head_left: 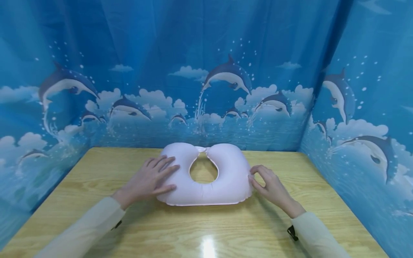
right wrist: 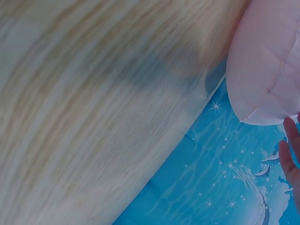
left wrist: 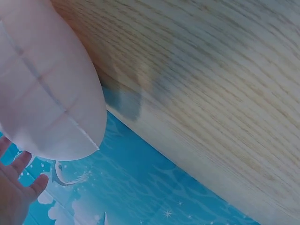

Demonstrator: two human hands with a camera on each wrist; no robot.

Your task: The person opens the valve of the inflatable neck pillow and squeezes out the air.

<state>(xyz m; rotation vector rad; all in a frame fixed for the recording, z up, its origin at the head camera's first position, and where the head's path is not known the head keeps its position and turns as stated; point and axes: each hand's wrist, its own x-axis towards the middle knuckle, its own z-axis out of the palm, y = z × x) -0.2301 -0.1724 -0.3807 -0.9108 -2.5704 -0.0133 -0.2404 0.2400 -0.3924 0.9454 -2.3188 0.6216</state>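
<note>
A pale pink inflated U-shaped neck pillow (head_left: 203, 193) lies on the wooden table, its two ends meeting at the far side around a round central hole. My left hand (head_left: 155, 177) rests on the pillow's left lobe with fingers spread. On the opposite side, thumb and forefinger of my right hand (head_left: 269, 184) pinch the pillow's right edge, where a small whitish bit shows at the fingertips. In the left wrist view, the left hand (left wrist: 16, 187) appears beside the pillow's rounded end (left wrist: 61, 103). Fingers of the right hand (right wrist: 291, 150) touch the pillow's side (right wrist: 262, 70) in the right wrist view.
The light wood-grain table (head_left: 180, 229) reaches back to a blue curtain (head_left: 155, 71) printed with dolphins and clouds. Curtain also closes in the left and right sides. A black strap end (head_left: 292, 233) hangs below the right sleeve.
</note>
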